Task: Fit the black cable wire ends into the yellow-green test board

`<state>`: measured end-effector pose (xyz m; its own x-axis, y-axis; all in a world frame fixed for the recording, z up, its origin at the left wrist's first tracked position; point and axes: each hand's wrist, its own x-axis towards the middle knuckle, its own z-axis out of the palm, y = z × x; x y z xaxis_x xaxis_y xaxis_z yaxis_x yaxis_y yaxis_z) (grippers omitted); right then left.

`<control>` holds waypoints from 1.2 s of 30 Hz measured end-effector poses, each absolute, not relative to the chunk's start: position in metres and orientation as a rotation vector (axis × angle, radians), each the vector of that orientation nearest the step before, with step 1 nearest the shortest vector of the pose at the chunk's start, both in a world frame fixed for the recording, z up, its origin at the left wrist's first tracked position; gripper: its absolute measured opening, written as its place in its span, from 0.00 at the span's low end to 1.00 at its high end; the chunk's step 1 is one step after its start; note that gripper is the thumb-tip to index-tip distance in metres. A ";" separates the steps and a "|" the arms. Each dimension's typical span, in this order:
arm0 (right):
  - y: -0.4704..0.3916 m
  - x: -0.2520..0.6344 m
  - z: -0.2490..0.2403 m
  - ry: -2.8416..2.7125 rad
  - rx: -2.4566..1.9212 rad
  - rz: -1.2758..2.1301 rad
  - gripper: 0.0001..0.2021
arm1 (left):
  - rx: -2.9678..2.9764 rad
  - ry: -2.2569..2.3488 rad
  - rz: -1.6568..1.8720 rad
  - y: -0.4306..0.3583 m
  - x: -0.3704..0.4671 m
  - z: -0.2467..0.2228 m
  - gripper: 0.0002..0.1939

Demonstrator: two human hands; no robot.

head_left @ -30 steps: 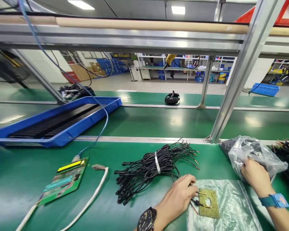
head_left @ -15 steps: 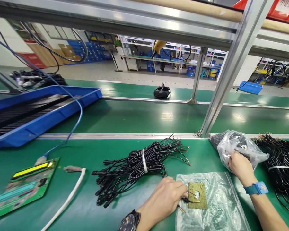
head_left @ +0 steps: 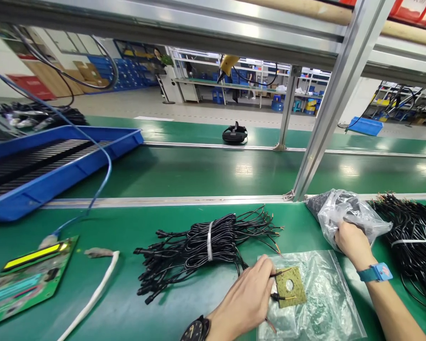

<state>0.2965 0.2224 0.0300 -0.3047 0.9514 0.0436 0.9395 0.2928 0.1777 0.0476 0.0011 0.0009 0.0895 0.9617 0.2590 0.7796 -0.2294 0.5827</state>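
Note:
My left hand (head_left: 250, 291), with a black watch at the wrist, is closed on thin black wires whose stripped ends stick out over a yellow-green sponge (head_left: 295, 288) with a round hole. That sponge lies on a clear plastic bag (head_left: 319, 270). To the left rests a bundle of black cables (head_left: 218, 239) tied with a white band. My right hand (head_left: 353, 239), wearing a teal wrist strap, reaches into an open clear bag (head_left: 341, 203) of dark parts. Its fingertips are hidden inside.
A green circuit board (head_left: 31, 279) and a white cable (head_left: 92, 300) lie at left. Behind them sits a blue tray (head_left: 81, 168). More black cables (head_left: 412, 237) lie at far right. A metal post (head_left: 326, 118) rises behind the bags.
The camera view has shifted slightly. My left hand has turned a little, and the wire ends over the sponge have moved. My right hand stays in the bag.

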 end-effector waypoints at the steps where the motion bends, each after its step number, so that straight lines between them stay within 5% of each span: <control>1: 0.222 0.297 0.030 2.466 1.804 0.259 0.14 | 2.098 1.708 0.914 0.003 0.048 0.000 0.09; 7: 0.223 0.297 0.031 2.465 1.780 0.264 0.12 | 2.223 1.767 1.070 0.009 0.053 -0.009 0.14; 18: 0.189 0.288 0.068 2.999 2.159 0.446 0.14 | 2.343 1.865 0.739 0.009 0.048 -0.011 0.11; 27: 0.147 0.249 0.046 3.663 0.664 -0.264 0.15 | 2.540 1.886 0.461 0.014 0.050 -0.002 0.10; 36: 0.126 0.236 0.033 3.443 0.335 -0.651 0.17 | 2.467 1.895 0.415 0.015 0.052 -0.006 0.09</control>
